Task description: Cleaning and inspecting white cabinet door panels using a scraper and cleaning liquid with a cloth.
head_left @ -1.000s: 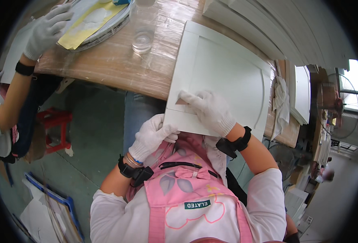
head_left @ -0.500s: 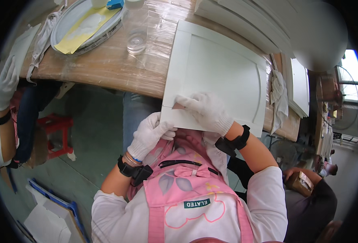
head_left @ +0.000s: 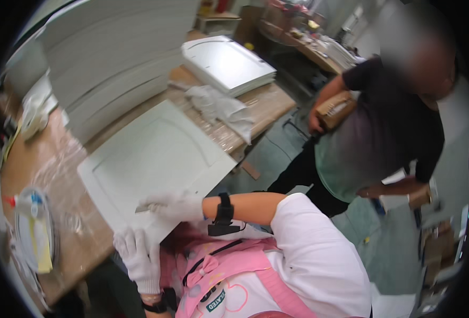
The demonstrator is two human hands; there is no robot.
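Note:
A pale white cabinet-door panel (head_left: 155, 153) with a raised frame lies on the wrapped table, its near corner toward my lap. My right hand (head_left: 176, 208), in a white glove, pinches a small flat piece, apparently sandpaper (head_left: 143, 209), against the panel near that corner. Motion blurs those fingers somewhat. My left hand (head_left: 139, 257), gloved too, rests at the panel's near left edge with its fingers stretched out and slightly apart. Its thumb side lies close to the corner.
Stacked white panels (head_left: 229, 63) and a crumpled white cloth (head_left: 224, 108) lie beyond. Large pale boards (head_left: 117, 47) stand at the back left. A round tray (head_left: 33, 233) with a bottle sits left. At the right stands a person (head_left: 372, 127) holding a brown package (head_left: 335, 110).
My view has swung to the right, bringing the standing person into full view. My left hand's fingers have straightened along the panel edge. My right hand still presses the small piece on the panel.

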